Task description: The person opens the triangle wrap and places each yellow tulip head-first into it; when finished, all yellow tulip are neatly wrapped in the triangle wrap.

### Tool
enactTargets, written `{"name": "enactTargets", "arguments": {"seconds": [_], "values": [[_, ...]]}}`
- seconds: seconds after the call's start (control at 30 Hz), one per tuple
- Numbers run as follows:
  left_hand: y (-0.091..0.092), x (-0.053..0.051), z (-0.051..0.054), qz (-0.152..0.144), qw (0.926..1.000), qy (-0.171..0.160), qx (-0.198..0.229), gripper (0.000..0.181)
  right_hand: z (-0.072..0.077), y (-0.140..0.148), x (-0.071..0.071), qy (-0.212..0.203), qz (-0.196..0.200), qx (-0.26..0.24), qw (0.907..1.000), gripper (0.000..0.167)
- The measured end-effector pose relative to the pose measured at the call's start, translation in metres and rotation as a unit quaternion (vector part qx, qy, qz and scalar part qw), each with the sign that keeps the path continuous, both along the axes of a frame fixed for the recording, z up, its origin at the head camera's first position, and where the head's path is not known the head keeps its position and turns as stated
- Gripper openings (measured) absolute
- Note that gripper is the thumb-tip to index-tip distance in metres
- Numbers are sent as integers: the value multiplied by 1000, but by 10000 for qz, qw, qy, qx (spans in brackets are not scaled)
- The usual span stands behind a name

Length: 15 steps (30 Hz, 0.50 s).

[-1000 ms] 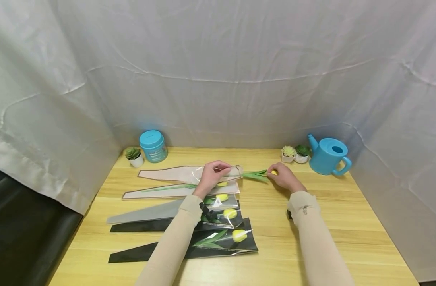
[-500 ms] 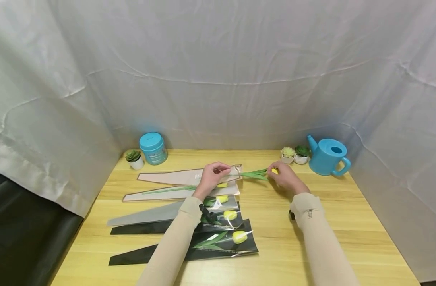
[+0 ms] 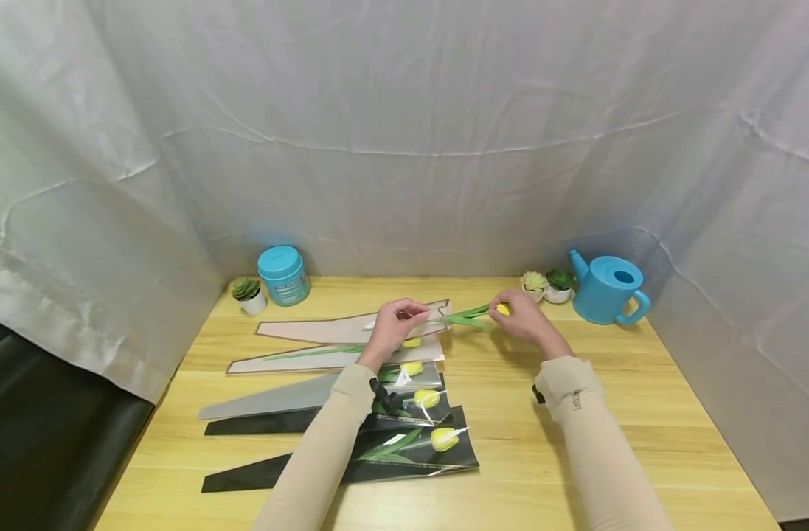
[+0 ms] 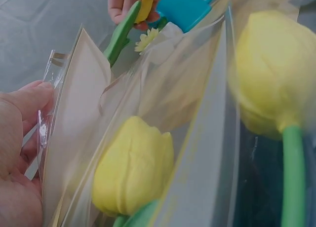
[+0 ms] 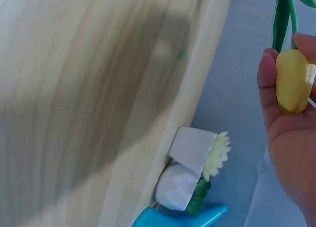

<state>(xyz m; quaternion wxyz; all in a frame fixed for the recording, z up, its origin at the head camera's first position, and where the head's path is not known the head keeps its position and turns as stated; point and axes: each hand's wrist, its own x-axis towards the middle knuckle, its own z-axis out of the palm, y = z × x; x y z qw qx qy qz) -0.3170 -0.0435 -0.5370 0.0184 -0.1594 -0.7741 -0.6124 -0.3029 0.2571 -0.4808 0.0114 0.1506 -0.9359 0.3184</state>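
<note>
My right hand (image 3: 526, 322) holds a yellow artificial tulip (image 5: 292, 84) just at its head, thumb and fingers around the top of the stem. The tulip's green leaves (image 3: 470, 317) reach left toward the open end of a pale pink flower sleeve (image 3: 311, 329), and part of the stem shows inside its clear film. My left hand (image 3: 396, 330) pinches that sleeve near its mouth; in the left wrist view the thumb (image 4: 34, 96) lies against the clear film. Below it lies another pale sleeve (image 3: 285, 360) with a tulip in it.
Nearer me lie a grey sleeve (image 3: 271, 398) and two black sleeves (image 3: 258, 472), with yellow tulips inside. Along the back stand a small succulent (image 3: 248, 293), a blue-lidded jar (image 3: 285, 276), two more potted succulents (image 5: 190, 150) and a blue watering can (image 3: 606, 290). Grey cloth (image 3: 404, 206) surrounds the table.
My right hand has lifted slightly and shifted a little left with the tulip. The sleeve's open end has risen slightly, while my left hand stays nearly in place.
</note>
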Motion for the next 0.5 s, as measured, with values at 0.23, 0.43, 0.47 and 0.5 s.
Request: {"name": "enactTargets", "arguments": {"seconds": [0.23, 0.43, 0.47, 0.5], "values": [[3, 3, 4, -141, 9998, -23, 107, 18, 7, -15, 3, -25, -19, -3, 10000, 14], [4, 4, 6, -283, 9994, 95, 171, 15, 11, -28, 3, 16, -26, -27, 10000, 14], [5, 4, 7, -297, 9993, 118, 181, 16, 12, -30, 3, 32, -29, -28, 10000, 13], [5, 4, 7, -306, 9993, 125, 202, 16, 12, -31, 3, 50, -24, -34, 10000, 13]]}}
